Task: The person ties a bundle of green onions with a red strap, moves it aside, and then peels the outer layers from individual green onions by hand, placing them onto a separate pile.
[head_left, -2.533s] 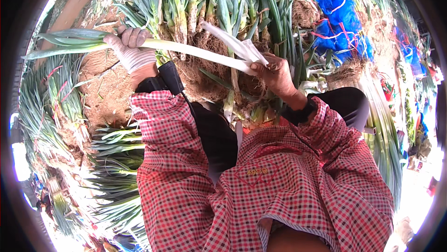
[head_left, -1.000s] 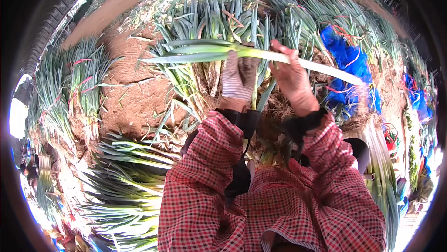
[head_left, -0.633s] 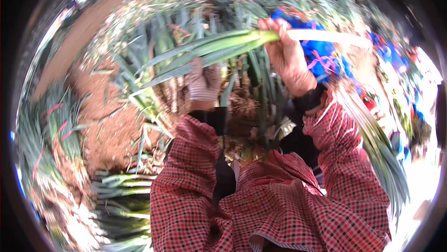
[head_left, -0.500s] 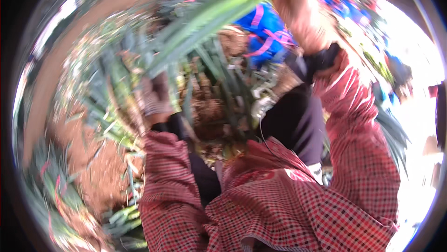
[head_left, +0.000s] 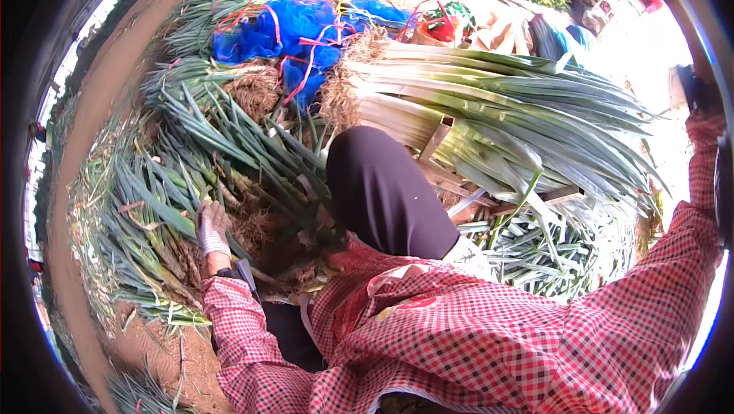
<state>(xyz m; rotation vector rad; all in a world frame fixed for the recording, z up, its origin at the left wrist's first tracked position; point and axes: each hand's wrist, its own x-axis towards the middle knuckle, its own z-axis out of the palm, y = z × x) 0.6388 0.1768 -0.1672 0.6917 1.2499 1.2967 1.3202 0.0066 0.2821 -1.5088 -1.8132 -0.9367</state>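
Note:
My left hand (head_left: 212,229), in a pale glove with a dark band at the wrist, lies at the pile of unsorted leeks (head_left: 164,250) on the left. Its fingers are pressed together around a leek (head_left: 177,220) whose green leaves run off to the upper left. The underside of the grip is hidden. Far to the right, my right arm (head_left: 665,253) is stretched out in its checked sleeve. A dark band (head_left: 697,91) shows at that wrist, but the hand beyond it is lost at the bright rim.
Ahead of my knee (head_left: 386,192), a large bundle of leeks (head_left: 474,93) lies across a metal frame (head_left: 436,139), roots to the left. Blue netting (head_left: 287,32) with pink ties is heaped beside the roots. Cut leaves (head_left: 550,253) cover the ground under the frame.
The leek that my right hand held up is out of sight, and that arm has swung out to the right. My left hand has moved lower onto the pile. The whole view has turned.

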